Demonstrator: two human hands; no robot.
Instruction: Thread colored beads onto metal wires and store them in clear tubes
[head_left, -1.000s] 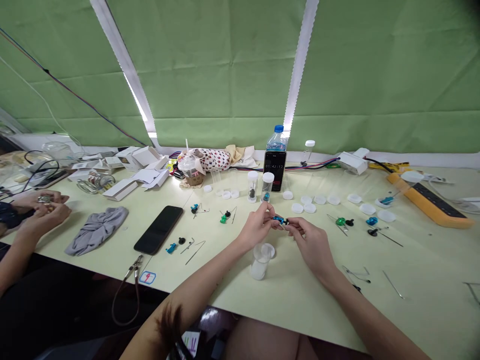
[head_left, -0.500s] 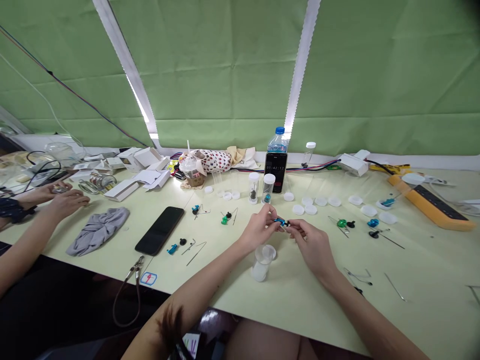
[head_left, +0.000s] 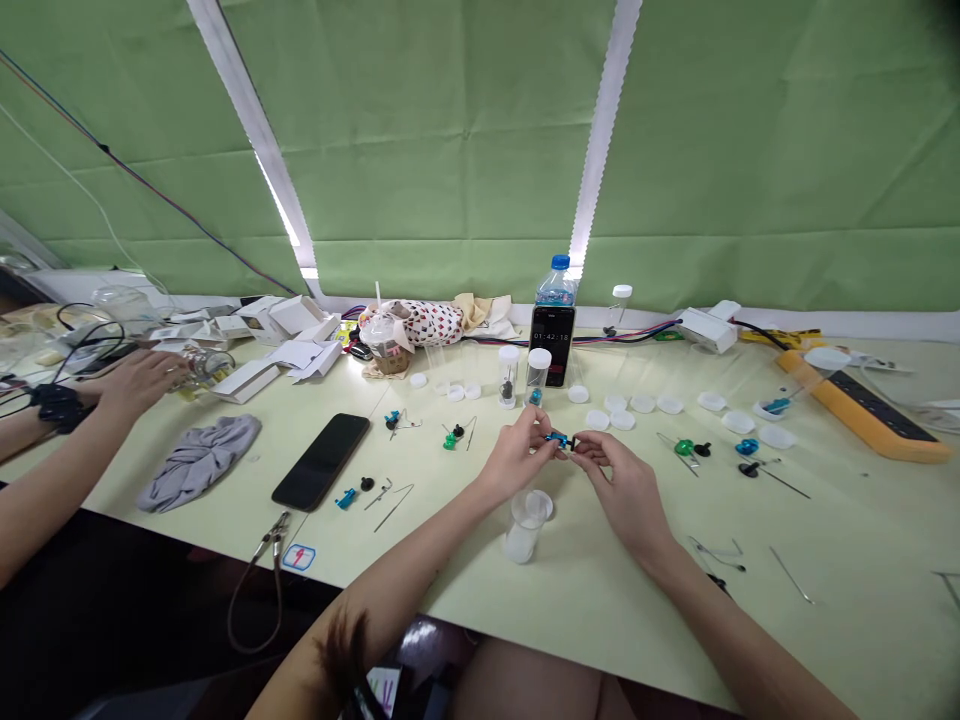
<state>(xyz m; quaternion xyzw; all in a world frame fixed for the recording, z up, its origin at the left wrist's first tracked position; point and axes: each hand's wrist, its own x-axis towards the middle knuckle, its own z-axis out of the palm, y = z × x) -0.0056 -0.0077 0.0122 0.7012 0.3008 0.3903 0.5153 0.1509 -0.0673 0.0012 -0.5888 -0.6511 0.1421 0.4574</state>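
Note:
My left hand (head_left: pixel 516 452) and my right hand (head_left: pixel 619 482) meet above the pale table (head_left: pixel 600 590), both pinched on a small blue part with a black end (head_left: pixel 559 439). The left fingers grip its blue side and the right fingers grip the black end. Just below the hands lies an open clear vial (head_left: pixel 523 521) on its side. Two capped vials (head_left: pixel 508 374) with small parts inside stand behind the hands, in front of an upright phone (head_left: pixel 550 343).
A black phone (head_left: pixel 322 460), a grey cloth (head_left: pixel 196 462), pliers (head_left: pixel 271 533), loose wire pins and small blue, green and black parts lie about. White caps (head_left: pixel 621 419) dot the right side. A water bottle (head_left: pixel 554 282) and an orange power strip (head_left: pixel 862 401) sit behind. Another person's hand (head_left: pixel 139 381) reaches toward boxes at the left.
The other person's hands at the left have moved away from them toward the boxes. My own hands stay pinched on the blue part, barely shifted.

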